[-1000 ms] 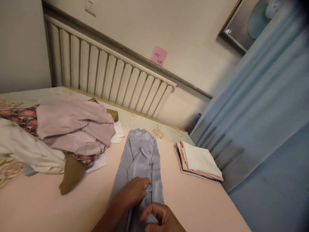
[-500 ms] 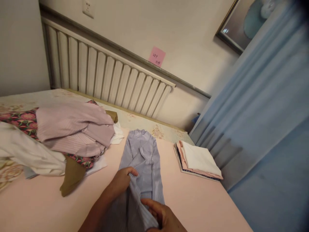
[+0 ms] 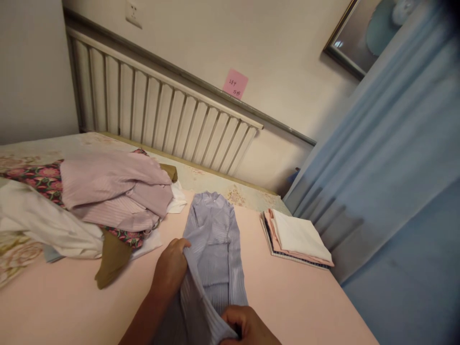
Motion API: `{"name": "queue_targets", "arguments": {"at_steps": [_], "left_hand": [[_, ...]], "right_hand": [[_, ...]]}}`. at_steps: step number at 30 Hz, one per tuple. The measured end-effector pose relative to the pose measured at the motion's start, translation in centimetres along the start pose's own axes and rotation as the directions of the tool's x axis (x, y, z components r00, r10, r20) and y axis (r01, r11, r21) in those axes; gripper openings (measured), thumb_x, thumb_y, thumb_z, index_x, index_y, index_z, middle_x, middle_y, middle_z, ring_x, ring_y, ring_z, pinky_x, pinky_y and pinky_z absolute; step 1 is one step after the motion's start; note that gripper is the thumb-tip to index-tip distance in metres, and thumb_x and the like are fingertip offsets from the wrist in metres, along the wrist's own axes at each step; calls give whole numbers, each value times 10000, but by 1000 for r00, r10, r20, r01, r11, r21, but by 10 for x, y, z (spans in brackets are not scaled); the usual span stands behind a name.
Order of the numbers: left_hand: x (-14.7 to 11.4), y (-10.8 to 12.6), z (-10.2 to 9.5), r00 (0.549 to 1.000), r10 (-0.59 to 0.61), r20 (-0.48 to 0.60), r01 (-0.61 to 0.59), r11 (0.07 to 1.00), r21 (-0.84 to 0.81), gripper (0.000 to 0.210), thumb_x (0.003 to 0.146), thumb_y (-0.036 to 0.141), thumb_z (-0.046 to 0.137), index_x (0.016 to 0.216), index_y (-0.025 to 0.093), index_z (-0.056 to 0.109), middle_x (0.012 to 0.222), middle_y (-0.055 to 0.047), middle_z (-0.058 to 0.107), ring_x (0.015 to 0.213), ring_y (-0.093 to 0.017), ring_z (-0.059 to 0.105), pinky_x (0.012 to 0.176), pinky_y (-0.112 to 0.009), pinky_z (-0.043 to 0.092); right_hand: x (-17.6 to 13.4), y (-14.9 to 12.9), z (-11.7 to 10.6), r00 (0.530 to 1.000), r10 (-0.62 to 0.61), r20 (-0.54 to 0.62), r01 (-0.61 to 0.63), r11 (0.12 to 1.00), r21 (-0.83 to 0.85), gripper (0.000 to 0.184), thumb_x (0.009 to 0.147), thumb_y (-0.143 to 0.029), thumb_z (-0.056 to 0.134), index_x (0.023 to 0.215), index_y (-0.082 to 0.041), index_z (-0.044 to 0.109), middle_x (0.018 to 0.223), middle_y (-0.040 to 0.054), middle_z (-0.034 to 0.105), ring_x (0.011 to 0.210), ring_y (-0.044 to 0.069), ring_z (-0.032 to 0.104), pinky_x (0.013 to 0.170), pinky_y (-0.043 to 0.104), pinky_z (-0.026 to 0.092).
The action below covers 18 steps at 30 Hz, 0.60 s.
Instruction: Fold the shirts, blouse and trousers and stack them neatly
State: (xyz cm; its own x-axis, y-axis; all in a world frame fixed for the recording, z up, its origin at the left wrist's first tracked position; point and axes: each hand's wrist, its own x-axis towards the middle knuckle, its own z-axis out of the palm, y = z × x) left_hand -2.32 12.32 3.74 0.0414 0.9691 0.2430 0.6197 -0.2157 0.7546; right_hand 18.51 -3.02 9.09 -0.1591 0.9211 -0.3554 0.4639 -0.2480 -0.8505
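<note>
A ribbed blue-grey long-sleeved top (image 3: 215, 263) lies lengthwise on the pink bed sheet (image 3: 287, 306), its collar at the far end and its sides folded inward. My left hand (image 3: 171, 266) is closed on the top's left edge, lifting that fabric off the layer below. Lower down, near the bottom of the view, my right hand (image 3: 247, 326) pinches the same raised flap. The stretch of cloth between both hands is pulled taut. Part of the top's lower end is hidden by my hands and cut off by the frame.
Left of the top lies a loose heap of clothes, with a mauve ribbed garment (image 3: 115, 187), a white one (image 3: 50, 225) and an olive one (image 3: 115, 261). A folded stack (image 3: 298, 237) sits at right, beside a blue curtain (image 3: 388, 191). Behind the bed runs a radiator (image 3: 161, 110).
My left hand has moved left and slightly up, drawing the flap outward. More of the top's middle now shows. My right hand has shifted slightly right and down, still holding the fabric.
</note>
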Motion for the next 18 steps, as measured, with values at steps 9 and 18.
{"name": "queue_targets", "arguments": {"at_steps": [9, 18], "left_hand": [[8, 7, -19, 955, -292, -56, 266, 922, -281, 265, 737, 240, 428, 872, 230, 656, 869, -2, 698, 852, -201, 615, 727, -256, 436], [11, 7, -12, 949, -315, 7, 257, 762, -594, 292, 702, 327, 460, 902, 205, 634, 624, 50, 596, 582, -143, 526, 545, -220, 367]], "right_hand": [[-3, -19, 5, 998, -50, -38, 46, 995, -92, 42, 656, -200, 597, 694, -198, 617, 668, -48, 489, 688, 126, 454, 614, 217, 323], [-7, -29, 4, 988, -132, -83, 135, 990, 31, 82, 740, -254, 563, 710, -194, 516, 641, -54, 394, 637, 114, 397, 592, 221, 293]]}}
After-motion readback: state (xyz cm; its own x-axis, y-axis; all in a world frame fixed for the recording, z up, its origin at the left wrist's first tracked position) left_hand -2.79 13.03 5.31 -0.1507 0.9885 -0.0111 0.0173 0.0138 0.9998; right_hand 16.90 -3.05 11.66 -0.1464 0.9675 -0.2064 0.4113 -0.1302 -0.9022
